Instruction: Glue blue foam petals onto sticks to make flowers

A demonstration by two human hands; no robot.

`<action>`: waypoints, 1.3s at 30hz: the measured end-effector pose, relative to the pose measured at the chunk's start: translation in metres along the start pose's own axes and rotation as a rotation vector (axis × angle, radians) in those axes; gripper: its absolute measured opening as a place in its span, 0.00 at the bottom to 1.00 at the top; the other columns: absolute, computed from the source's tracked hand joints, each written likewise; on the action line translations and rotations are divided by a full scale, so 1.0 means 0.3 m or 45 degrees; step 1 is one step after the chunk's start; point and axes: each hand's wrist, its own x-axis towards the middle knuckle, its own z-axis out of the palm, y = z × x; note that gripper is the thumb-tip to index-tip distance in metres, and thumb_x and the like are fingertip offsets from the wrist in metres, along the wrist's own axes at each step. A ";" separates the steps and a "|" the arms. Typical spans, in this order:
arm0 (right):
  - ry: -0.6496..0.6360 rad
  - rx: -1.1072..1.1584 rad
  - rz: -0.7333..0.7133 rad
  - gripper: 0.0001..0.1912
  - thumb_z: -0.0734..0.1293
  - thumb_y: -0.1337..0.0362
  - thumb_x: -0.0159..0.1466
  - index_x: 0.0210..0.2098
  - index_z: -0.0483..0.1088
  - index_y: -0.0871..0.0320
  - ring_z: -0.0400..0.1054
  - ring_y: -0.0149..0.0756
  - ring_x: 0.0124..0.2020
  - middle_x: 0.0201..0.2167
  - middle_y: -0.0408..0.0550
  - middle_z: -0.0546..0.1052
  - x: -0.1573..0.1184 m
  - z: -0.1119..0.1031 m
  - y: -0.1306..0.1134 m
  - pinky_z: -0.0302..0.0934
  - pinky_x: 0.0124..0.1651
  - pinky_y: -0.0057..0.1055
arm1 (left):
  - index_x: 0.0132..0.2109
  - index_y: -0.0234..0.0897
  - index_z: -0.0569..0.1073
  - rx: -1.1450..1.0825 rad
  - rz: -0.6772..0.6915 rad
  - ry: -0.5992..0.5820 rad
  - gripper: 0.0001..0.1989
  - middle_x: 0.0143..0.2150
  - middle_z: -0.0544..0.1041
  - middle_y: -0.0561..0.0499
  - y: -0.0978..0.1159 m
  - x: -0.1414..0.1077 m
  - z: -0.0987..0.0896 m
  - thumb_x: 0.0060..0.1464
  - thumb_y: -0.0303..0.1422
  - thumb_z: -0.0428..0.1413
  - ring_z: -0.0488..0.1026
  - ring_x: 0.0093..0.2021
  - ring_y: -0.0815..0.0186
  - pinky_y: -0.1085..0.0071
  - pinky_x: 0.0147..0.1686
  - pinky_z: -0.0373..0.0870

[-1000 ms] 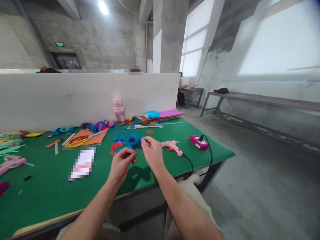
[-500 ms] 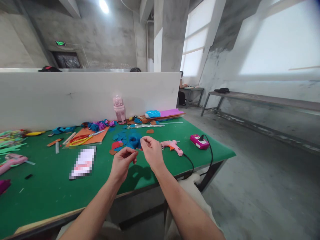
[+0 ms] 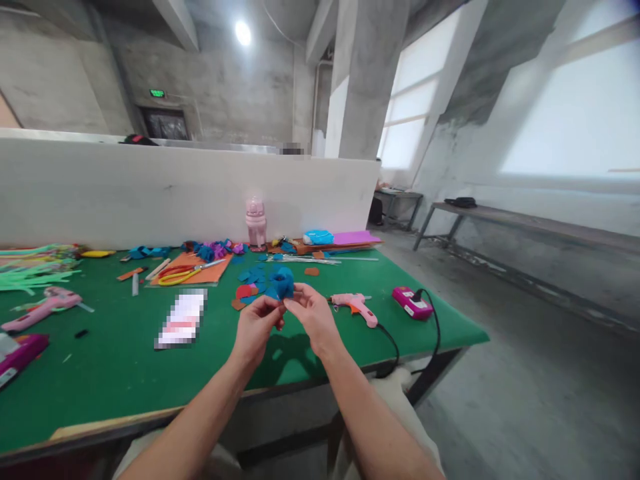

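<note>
A blue flower (image 3: 283, 281) of felt-like petals is held above the table in front of me. My right hand (image 3: 313, 313) is closed, with thumb and fingers pinching the flower's lower right edge. From the lower left, my left hand (image 3: 257, 327) is closed too, its fingertips against a petal at the underside. The fingers hide the flower's base. Loose blue petal pieces (image 3: 254, 275) lie just behind the hands, with a red piece (image 3: 244, 291) and brown ones beside them. A pink glue gun (image 3: 357, 307) rests right of my right hand.
Scissors (image 3: 180, 273) lie on an orange sheet (image 3: 215, 272) at the left. A pink bottle (image 3: 257, 227) stands by the white partition (image 3: 200, 193). A magenta power box (image 3: 411, 303) with a black cord sits near the right edge. Another pink glue gun (image 3: 47, 307) lies far left.
My left hand has moved up to the flower's underside; before, it was pinched below and apart from it. The flower has tilted. The whole view has shifted left.
</note>
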 end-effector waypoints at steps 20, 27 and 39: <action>0.199 0.035 -0.053 0.13 0.71 0.65 0.50 0.35 0.70 0.59 0.71 0.33 0.34 0.29 0.44 0.78 -0.006 -0.011 0.045 0.62 0.41 0.30 | 0.31 0.34 0.70 -0.036 -0.048 -0.206 0.09 0.23 0.71 0.55 0.015 -0.001 -0.007 0.42 0.34 0.60 0.66 0.20 0.72 0.77 0.18 0.60; 0.166 0.247 0.086 0.15 0.73 0.67 0.46 0.34 0.70 0.60 0.70 0.28 0.29 0.27 0.44 0.78 -0.017 -0.004 0.025 0.63 0.39 0.27 | 0.36 0.32 0.75 -0.131 -0.049 -0.092 0.11 0.30 0.74 0.49 -0.002 0.041 -0.060 0.45 0.35 0.59 0.67 0.25 0.74 0.78 0.24 0.61; 0.026 0.329 0.325 0.17 0.74 0.66 0.46 0.34 0.70 0.61 0.70 0.25 0.25 0.27 0.46 0.78 -0.043 0.009 0.036 0.64 0.30 0.22 | 0.36 0.33 0.76 -0.531 -0.164 -0.206 0.10 0.29 0.76 0.50 0.035 0.032 -0.038 0.42 0.29 0.62 0.69 0.27 0.73 0.77 0.29 0.65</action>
